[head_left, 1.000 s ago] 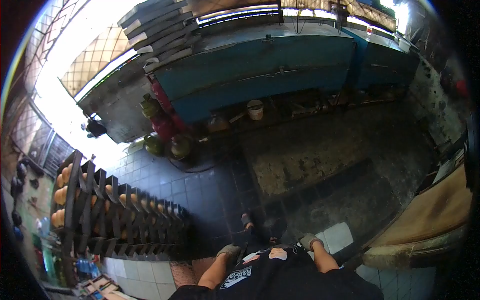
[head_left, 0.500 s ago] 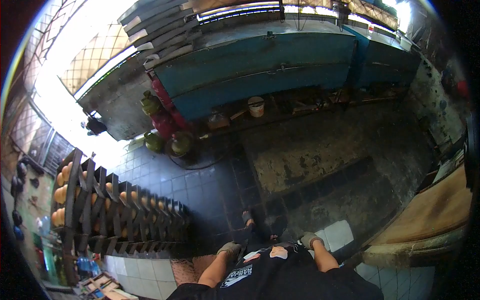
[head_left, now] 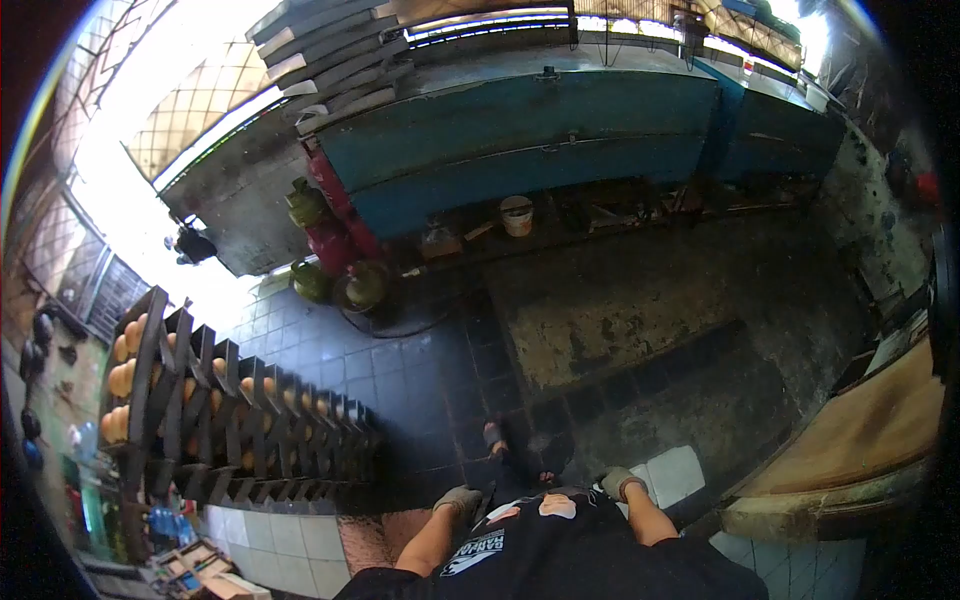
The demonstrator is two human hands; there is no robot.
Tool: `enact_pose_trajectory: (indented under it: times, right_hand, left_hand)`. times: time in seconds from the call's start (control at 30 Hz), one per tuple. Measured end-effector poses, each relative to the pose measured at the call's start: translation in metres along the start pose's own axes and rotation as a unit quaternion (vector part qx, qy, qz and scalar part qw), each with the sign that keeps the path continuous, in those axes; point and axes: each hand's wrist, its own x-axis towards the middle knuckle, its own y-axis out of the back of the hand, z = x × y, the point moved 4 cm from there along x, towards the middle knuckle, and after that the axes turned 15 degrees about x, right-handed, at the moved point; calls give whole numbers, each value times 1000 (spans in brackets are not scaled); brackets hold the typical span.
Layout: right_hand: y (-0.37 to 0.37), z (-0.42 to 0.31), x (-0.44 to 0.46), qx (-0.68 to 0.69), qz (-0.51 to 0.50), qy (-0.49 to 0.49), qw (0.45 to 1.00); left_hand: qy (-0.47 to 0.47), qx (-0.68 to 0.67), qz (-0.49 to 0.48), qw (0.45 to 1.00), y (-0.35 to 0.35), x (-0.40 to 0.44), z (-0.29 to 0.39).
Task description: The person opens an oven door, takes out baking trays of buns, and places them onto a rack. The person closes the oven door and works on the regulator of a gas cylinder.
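Note:
My left hand (head_left: 460, 499), in a greyish work glove, is low beside my body at the left of my black shirt (head_left: 560, 550). My right hand (head_left: 622, 482), gloved the same way, is at my other side. The fingers of both are small and turned away, so I cannot make out how far they are bent, and no object shows in either. Just beyond my right hand lies a white, box-like thing (head_left: 672, 476) low near the floor. Left of my left hand stands a tall dark rack (head_left: 190, 400) with rounded golden bread buns (head_left: 122, 378) on its tiers.
A long blue-green counter (head_left: 520, 130) spans the far side, with stacked dark trays (head_left: 335, 60) on its left end. Green and pink gas cylinders (head_left: 312, 282) and a hose stand before it. A white bucket (head_left: 517, 215) sits underneath. A wooden tabletop (head_left: 850, 420) is at right.
The view has turned very slightly, shifting the counter and cylinders a little. Both hands stay at my sides.

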Motion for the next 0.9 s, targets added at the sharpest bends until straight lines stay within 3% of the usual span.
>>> enact_pose_trajectory:
  times: [0.07, 0.3, 0.37, 0.47, 0.57, 0.7, 0.8, 0.9]
  right_hand:
    - [0, -3, 1, -10, -2, 3, 1000]
    - [9, -32, -24, -18, -31, 16, 999]
    - [5, -28, -12, -37, -46, 24, 998]
    - [-4, -18, 6, -71, -59, 28, 995]
    - [-4, -24, 12, -66, -47, 27, 996]
    - [16, -64, 5, 17, -46, 21, 999]
    - [21, -90, 26, -43, -11, 28, 999]
    - [36, -134, 28, -19, -46, 4, 999]
  left_hand:
    - [91, -182, -14, 979, -18, 7, -11]
    - [102, -124, -11, 987, -5, -9, -8]
    - [175, -266, -9, 948, 7, -24, -3]
    - [114, -204, 9, 972, -1, -15, -16]
    - [163, -276, -23, 947, 11, -23, -17]
    - [133, -227, -1, 965, -6, -2, -45]
    - [168, -254, 8, 953, -9, 3, -61]
    - [129, -246, 41, 960, -14, 23, -86]
